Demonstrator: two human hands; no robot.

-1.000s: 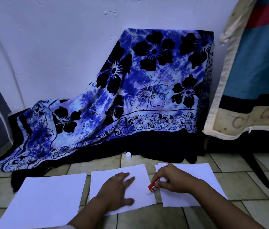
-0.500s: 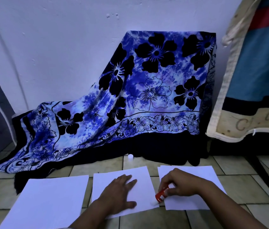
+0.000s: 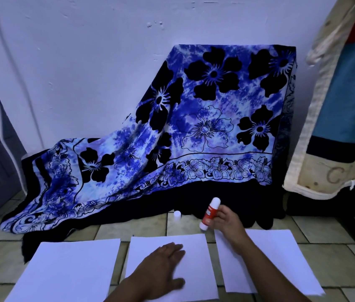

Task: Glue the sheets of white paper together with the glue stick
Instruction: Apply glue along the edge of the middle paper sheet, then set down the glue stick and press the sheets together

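Three white paper sheets lie side by side on the tiled floor: a left sheet (image 3: 67,269), a middle sheet (image 3: 196,253) and a right sheet (image 3: 281,258). My left hand (image 3: 161,269) presses flat on the middle sheet, fingers straight. My right hand (image 3: 226,223) grips a red and white glue stick (image 3: 209,213), lifted off the paper above the gap between the middle and right sheets. The stick's white cap (image 3: 177,215) stands on the floor behind the middle sheet.
A blue floral cloth (image 3: 194,127) drapes over something against the white wall just behind the sheets. A padded board (image 3: 335,127) leans at the right. Tiled floor (image 3: 324,232) surrounds the papers.
My right hand lifted the glue stick off the middle sheet's right edge and carried it up and away from me. My left hand stayed pressed on the middle sheet.
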